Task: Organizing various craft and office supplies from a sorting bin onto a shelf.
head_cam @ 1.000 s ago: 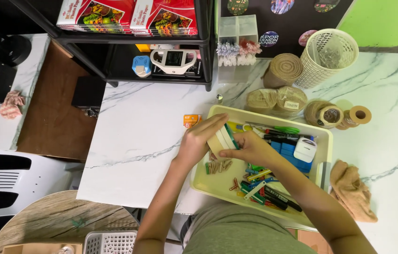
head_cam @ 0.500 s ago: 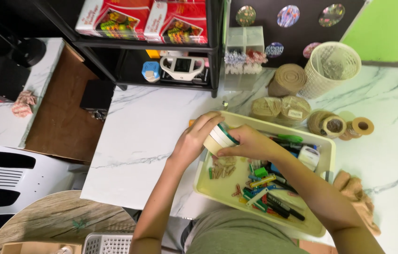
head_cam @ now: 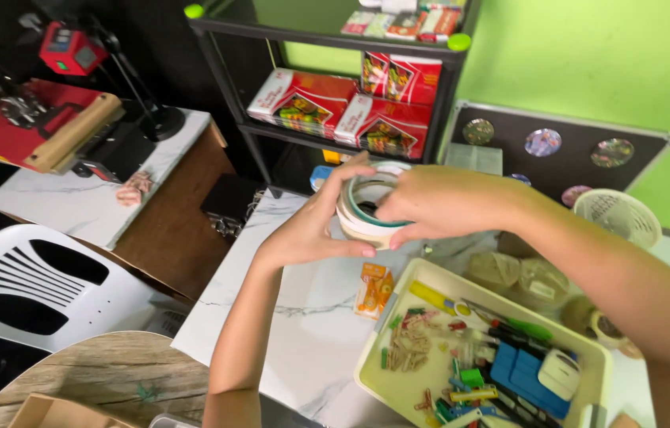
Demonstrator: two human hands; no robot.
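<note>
Both my hands hold a stack of cream tape rolls (head_cam: 360,208), one with a green edge, lifted above the marble table (head_cam: 295,317). My left hand (head_cam: 309,226) cups the stack from the left and below. My right hand (head_cam: 438,204) grips it from the right, fingers over the top. Below sits a pale yellow tray (head_cam: 374,372) filled with small wooden pegs, coloured clips, pens and a blue pad.
An orange packet (head_cam: 374,288) lies on the table by the tray. A black shelf (head_cam: 327,127) with red boxes stands behind. A white basket (head_cam: 620,215) and jute rolls (head_cam: 517,273) sit at the right. A white chair (head_cam: 41,285) is at the left.
Both hands have lifted the tape rolls up out of the tray and away from it. My head has tilted up, so the shelf and green wall show more.
</note>
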